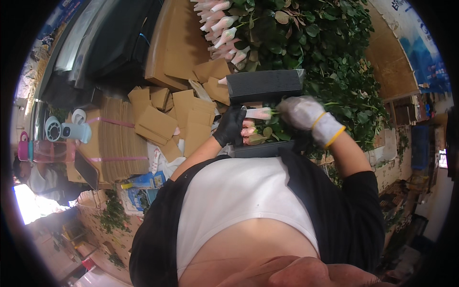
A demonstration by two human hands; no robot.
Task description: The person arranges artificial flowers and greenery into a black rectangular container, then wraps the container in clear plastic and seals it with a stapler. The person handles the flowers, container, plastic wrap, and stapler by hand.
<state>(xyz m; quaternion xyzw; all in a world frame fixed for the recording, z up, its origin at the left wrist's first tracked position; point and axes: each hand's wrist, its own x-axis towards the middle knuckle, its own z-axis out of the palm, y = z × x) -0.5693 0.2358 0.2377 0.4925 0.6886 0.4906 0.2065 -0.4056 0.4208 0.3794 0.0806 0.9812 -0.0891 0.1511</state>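
A rose in a white mesh sleeve (258, 113) lies crosswise between my hands. My left hand (230, 126), in a black glove, is closed at the bud end of the sleeve. My right hand (300, 114), in a whitish glove with a yellow cuff, is closed round the stem; it is slightly blurred and its fingertips are hidden. Below the sleeved rose, pinkish roses (248, 131) with green leaves rest beside a dark corrugated sheet (265, 149). Another black corrugated sheet (266, 85) stands just beyond my hands.
A large heap of leafy rose stems (325, 52) fills the far right, with sleeved buds (224, 24) at its left end. Loose cardboard pieces (155, 125) lie to the left, beside a strapped cardboard stack (114, 136). A small fan (71, 130) and a phone (86, 171) are farther left.
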